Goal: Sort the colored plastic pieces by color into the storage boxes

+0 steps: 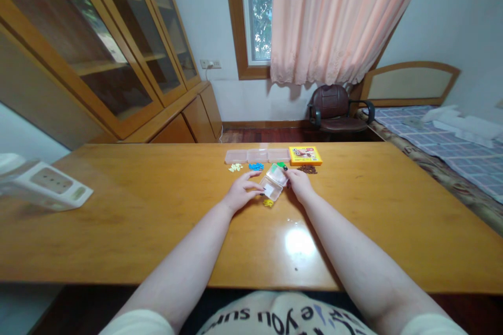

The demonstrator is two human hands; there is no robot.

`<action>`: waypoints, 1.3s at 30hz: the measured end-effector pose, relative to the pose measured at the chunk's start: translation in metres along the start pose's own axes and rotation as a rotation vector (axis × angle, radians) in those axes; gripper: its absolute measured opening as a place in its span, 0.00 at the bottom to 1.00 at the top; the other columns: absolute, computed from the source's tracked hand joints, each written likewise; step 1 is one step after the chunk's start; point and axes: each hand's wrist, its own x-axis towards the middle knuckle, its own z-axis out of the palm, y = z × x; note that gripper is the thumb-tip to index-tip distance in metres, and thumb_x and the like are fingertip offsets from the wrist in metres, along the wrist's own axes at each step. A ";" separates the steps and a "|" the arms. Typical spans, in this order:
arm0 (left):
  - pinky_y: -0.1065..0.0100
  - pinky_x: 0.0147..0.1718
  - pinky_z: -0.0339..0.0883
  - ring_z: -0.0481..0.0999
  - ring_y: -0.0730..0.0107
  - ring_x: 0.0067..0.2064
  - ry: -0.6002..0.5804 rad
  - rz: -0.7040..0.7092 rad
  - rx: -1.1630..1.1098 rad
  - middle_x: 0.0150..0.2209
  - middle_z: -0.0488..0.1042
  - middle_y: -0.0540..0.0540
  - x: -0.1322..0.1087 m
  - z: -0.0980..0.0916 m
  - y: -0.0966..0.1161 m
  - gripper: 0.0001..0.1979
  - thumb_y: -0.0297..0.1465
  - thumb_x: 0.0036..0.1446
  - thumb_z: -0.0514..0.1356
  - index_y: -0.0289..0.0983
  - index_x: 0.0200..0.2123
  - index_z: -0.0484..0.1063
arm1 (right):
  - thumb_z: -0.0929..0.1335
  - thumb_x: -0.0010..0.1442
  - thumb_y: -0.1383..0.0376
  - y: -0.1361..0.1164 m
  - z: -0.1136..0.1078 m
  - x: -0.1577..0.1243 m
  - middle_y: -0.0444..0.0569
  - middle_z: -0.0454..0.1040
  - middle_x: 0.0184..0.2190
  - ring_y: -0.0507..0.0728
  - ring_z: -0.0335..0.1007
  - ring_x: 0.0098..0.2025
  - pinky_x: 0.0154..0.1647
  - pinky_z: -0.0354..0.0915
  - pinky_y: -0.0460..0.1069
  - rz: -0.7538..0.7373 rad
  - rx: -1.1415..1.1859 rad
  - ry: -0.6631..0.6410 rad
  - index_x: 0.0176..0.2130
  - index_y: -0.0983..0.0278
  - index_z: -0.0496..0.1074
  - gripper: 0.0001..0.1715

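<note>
A small clear plastic box (271,188) with its hinged lid (278,174) swung open is between my hands, tilted at an angle. My left hand (244,192) grips the box's left side, fingers curved and fingertips on its wall. On the other side, my right hand (300,184) pinches the lid's edge. A small pile of yellow pieces (268,202) lies just in front of the box. Behind it are green pieces (281,165), partly covered by the lid, and blue pieces (256,166). Brown pieces (307,169) lie beyond my right hand; pale cream pieces (235,167) are farther left.
A row of clear plastic boxes (257,156) stands along the table's far side, beside a yellow carton (305,155). A white device with sockets (49,183) is at the left of the wooden table (157,230). A chair (334,107) stands beyond the table.
</note>
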 end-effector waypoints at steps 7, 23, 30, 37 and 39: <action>0.54 0.57 0.58 0.72 0.59 0.51 0.083 -0.098 0.003 0.49 0.74 0.44 0.002 0.007 -0.005 0.05 0.33 0.49 0.63 0.41 0.30 0.80 | 0.65 0.50 0.51 0.009 0.004 0.002 0.49 0.76 0.28 0.49 0.63 0.19 0.17 0.57 0.43 -0.006 0.137 0.024 0.34 0.66 0.69 0.20; 0.57 0.51 0.64 0.72 0.61 0.46 -0.010 -0.060 0.199 0.43 0.73 0.43 0.003 0.008 -0.013 0.13 0.29 0.48 0.64 0.39 0.40 0.76 | 0.67 0.49 0.69 0.017 0.005 -0.001 0.49 0.76 0.33 0.55 0.72 0.34 0.38 0.67 0.50 -0.197 -0.430 -0.078 0.35 0.65 0.75 0.11; 0.60 0.47 0.67 0.73 0.63 0.45 -0.080 -0.139 0.295 0.43 0.74 0.44 0.003 -0.003 -0.014 0.17 0.33 0.47 0.66 0.37 0.42 0.73 | 0.68 0.51 0.68 0.015 0.006 -0.003 0.49 0.75 0.31 0.54 0.71 0.34 0.39 0.66 0.49 -0.193 -0.484 -0.107 0.33 0.65 0.75 0.07; 0.63 0.46 0.66 0.73 0.65 0.43 -0.143 -0.082 0.386 0.41 0.75 0.46 0.004 -0.009 -0.002 0.12 0.30 0.50 0.63 0.38 0.40 0.74 | 0.68 0.52 0.67 0.011 0.006 -0.006 0.48 0.74 0.30 0.53 0.69 0.33 0.37 0.64 0.48 -0.205 -0.516 -0.124 0.33 0.65 0.75 0.07; 0.65 0.44 0.66 0.73 0.67 0.42 -0.165 -0.037 0.416 0.39 0.74 0.47 0.003 -0.011 0.004 0.09 0.29 0.50 0.62 0.38 0.38 0.74 | 0.67 0.53 0.66 0.007 0.006 -0.008 0.49 0.74 0.31 0.54 0.69 0.34 0.37 0.64 0.48 -0.221 -0.546 -0.122 0.33 0.66 0.75 0.07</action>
